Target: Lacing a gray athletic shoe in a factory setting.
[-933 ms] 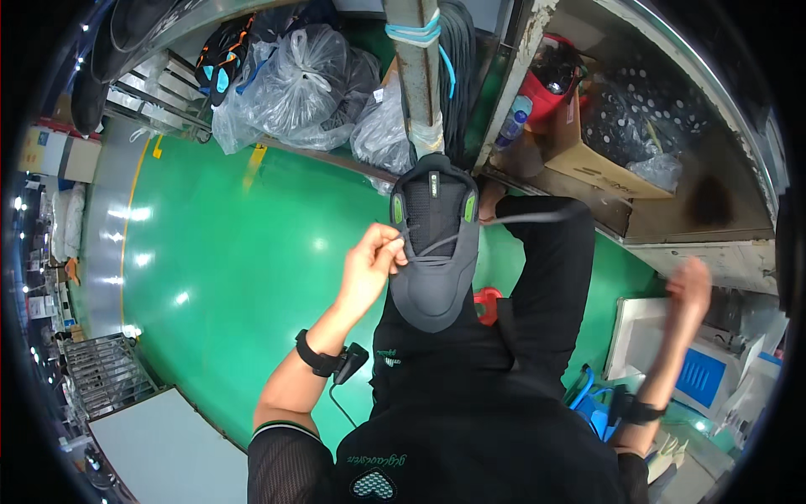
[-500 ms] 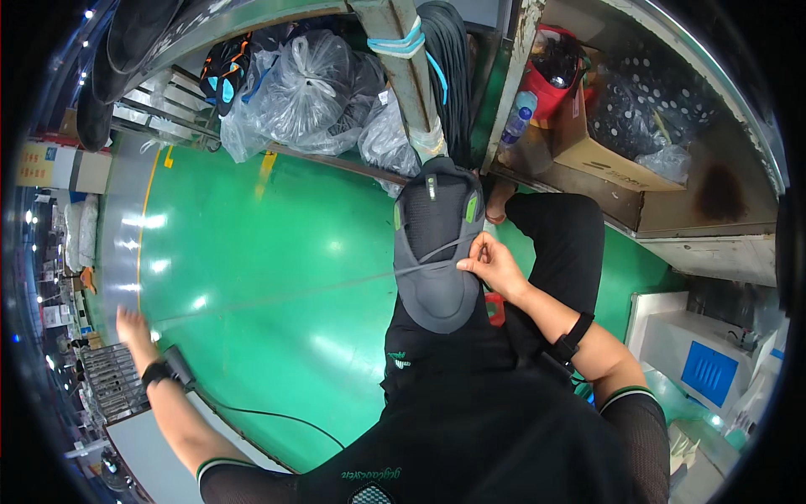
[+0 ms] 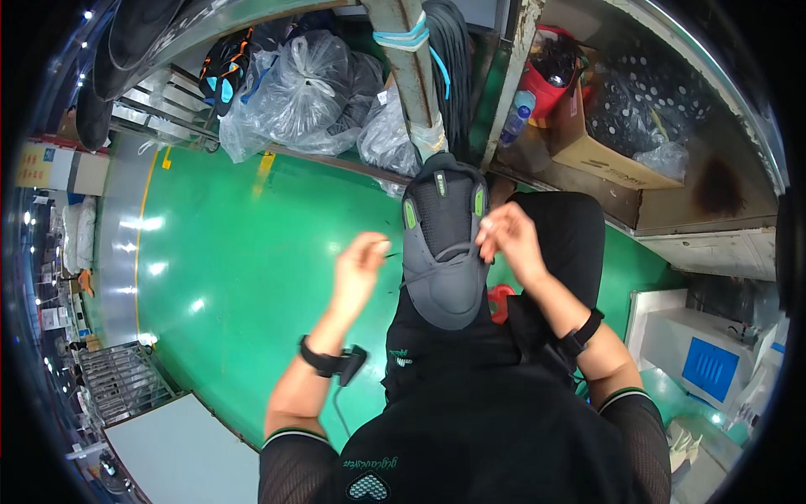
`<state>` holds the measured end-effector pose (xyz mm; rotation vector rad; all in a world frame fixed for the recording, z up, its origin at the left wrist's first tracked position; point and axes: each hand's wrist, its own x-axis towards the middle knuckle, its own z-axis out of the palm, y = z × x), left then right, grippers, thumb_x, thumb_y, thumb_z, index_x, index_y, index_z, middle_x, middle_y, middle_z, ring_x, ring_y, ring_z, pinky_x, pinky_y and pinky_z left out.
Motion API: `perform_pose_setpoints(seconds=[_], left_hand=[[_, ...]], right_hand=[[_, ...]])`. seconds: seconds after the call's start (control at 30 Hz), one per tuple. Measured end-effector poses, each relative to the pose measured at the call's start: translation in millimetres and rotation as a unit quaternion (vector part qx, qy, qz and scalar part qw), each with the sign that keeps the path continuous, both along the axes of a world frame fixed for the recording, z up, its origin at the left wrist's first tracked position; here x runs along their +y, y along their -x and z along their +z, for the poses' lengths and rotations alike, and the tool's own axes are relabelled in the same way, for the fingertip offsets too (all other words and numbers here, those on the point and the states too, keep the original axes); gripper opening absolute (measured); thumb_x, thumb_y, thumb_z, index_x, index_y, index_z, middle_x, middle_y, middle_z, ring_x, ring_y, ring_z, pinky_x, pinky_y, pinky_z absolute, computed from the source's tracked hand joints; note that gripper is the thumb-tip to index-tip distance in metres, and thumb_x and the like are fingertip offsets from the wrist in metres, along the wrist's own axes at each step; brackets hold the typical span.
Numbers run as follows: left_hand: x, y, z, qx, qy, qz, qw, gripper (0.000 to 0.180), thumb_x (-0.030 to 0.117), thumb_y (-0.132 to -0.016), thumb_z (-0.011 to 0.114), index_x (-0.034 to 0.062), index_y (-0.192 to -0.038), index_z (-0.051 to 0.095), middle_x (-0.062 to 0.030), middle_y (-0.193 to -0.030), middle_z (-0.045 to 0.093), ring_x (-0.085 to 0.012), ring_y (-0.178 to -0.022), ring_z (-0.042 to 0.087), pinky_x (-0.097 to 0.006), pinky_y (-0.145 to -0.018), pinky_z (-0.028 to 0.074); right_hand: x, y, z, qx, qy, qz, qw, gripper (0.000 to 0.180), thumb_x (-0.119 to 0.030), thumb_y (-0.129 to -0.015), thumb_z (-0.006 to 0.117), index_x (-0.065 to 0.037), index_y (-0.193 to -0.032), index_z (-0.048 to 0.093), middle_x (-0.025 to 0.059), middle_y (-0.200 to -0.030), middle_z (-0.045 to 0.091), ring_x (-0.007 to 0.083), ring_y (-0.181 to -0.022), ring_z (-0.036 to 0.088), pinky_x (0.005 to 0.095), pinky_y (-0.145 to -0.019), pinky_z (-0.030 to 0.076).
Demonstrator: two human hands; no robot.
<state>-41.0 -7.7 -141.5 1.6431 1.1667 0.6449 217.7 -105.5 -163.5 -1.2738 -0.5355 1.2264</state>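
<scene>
A dark grey shoe (image 3: pixel 443 290) with green side tabs rests sole-down in front of me, its toe towards my body. A thin grey shoelace (image 3: pixel 453 249) crosses the shoe's upper. By the shoe's right edge, my right hand (image 3: pixel 510 237) is closed, with the lace at its fingertips. My left hand (image 3: pixel 361 267) hovers left of the shoe, its fingers curled together and blurred. A short dark strand shows near its fingertips, but what those fingers hold cannot be made out. Both wrists wear black bands.
Ahead of the shoe rises a metal post (image 3: pixel 413 76) beside bundled black cords (image 3: pixel 449 84). Plastic bags (image 3: pixel 306 88) lie on a low shelf at far left. On the right, a cabinet holds a cardboard box (image 3: pixel 600 151) and a bottle (image 3: pixel 518 118). A white-topped table (image 3: pixel 185 445) stands lower left.
My left hand has swung in from the far left, where it held the lace stretched out, to beside the shoe. My right hand has lifted slightly up and right.
</scene>
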Motion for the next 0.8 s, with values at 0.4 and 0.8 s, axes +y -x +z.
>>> perform_pose_setpoints(seconds=[0.4, 0.8], left_hand=[[-49, -40, 17, 0.212, -0.203, 0.015, 0.956, 0.011, 0.022, -0.085, 0.067, 0.0117, -0.085, 0.066, -0.0077, -0.054, 0.055, -0.0196, -0.046, 0.054, -0.031, -0.048, 0.042], [-9, -58, 26, 0.290, -0.149, -0.163, 0.931, 0.015, 0.023, -0.086, 0.059, 0.0093, -0.079, 0.061, -0.0101, -0.067, 0.063, -0.0281, -0.057, 0.056, -0.036, -0.057, 0.041]], right_hand=[[-28, 8, 19, -0.133, 0.036, 0.101, 0.985, 0.009, -0.006, -0.095, 0.052, 0.000, -0.103, 0.052, 0.0065, -0.077, 0.066, 0.0086, -0.054, 0.055, 0.0219, -0.051, 0.045], [-17, -11, 23, -0.358, 0.068, 0.173, 0.915, 0.012, -0.016, -0.086, 0.063, -0.004, -0.088, 0.066, 0.0146, -0.071, 0.065, 0.0287, -0.065, 0.063, 0.0346, -0.061, 0.047]])
